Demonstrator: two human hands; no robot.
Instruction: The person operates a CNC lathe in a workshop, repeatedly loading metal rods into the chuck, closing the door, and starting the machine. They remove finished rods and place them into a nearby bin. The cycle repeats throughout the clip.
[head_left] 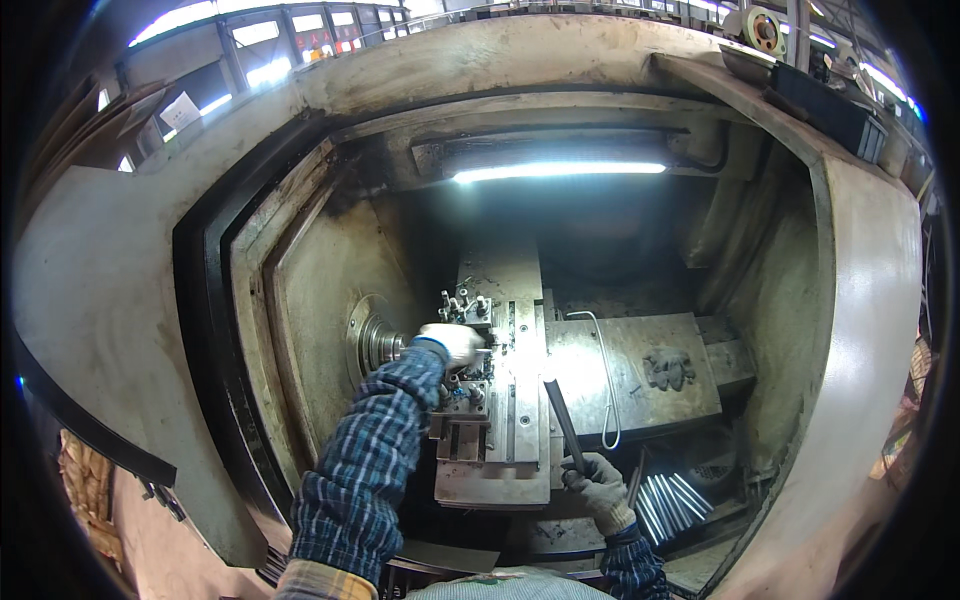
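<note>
My left hand [457,344], in a white glove, reaches into the lathe between the spindle chuck [381,343] and the cross slide [520,425]. Its fingers are drawn together among the tool holders [470,392]; whatever they grip is too small to make out. My right hand [603,492], in a greyish glove, is closed around the lower end of a dark straight bar [563,420]. The bar tilts up and leftward, its upper end beside the slide's right edge.
A bent wire hook [608,385] lies across the flat metal cover [640,350], beside a crumpled grey glove or rag [669,369]. Several shiny rods [672,506] lie right of my right hand. A lamp [560,173] lights the enclosure. The machine's side wall [860,300] rises at right.
</note>
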